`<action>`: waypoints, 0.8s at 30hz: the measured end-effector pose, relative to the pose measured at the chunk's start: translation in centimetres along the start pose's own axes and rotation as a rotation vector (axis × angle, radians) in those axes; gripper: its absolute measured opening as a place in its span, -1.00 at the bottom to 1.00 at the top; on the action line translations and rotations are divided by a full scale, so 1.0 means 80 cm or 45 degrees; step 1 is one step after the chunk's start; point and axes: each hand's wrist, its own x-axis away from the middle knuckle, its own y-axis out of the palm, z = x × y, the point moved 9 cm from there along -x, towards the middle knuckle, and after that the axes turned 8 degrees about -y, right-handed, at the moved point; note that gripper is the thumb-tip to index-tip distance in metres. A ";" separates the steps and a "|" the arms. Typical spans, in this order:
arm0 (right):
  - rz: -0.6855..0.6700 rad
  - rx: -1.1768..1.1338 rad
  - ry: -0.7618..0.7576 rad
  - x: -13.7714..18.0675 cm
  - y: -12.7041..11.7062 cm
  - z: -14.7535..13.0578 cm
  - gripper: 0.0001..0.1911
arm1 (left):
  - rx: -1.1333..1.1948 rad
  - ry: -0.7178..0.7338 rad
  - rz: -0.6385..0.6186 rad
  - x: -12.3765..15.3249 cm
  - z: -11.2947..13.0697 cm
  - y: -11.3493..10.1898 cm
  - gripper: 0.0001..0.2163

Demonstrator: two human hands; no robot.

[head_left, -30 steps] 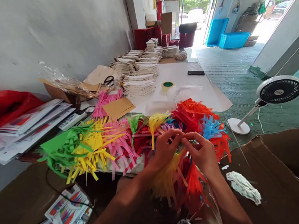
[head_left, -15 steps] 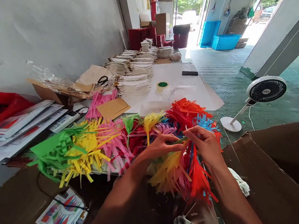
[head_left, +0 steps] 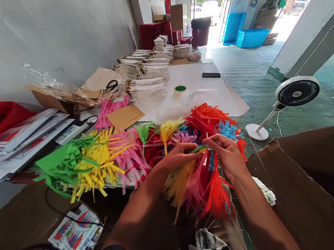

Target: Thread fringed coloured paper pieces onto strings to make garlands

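Note:
My left hand (head_left: 180, 155) is closed on a twisted green tassel (head_left: 198, 148) above my lap. My right hand (head_left: 226, 152) pinches a thin white string (head_left: 207, 136) at the tip of that green piece; the fingers of both hands nearly meet. Below them hang a yellow tassel (head_left: 181, 179), a pink tassel (head_left: 197, 181) and a red tassel (head_left: 217, 194). On the table, a loose green tassel (head_left: 144, 132) and a loose yellow tassel (head_left: 168, 130) lie beyond my left hand. Piles of fringed green strips (head_left: 68, 161), yellow strips (head_left: 101, 153) and pink strips (head_left: 124, 146) spread to the left.
Stacked white bundles (head_left: 149, 86) fill the table's far left. A tape roll (head_left: 179, 90), a phone (head_left: 211, 75) and scissors (head_left: 111, 85) lie on it. A white fan (head_left: 297, 92) stands at right, near a large cardboard box (head_left: 293, 189). Flat packages (head_left: 15, 147) lie at left.
My hands have drawn closer together around the green tassel's tip. The hanging tassels have swung a little and hang straighter. The view has shifted slightly.

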 end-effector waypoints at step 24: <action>-0.002 0.318 -0.347 -0.002 0.001 -0.026 -0.68 | -0.066 -0.200 -0.368 0.004 -0.021 0.051 -0.64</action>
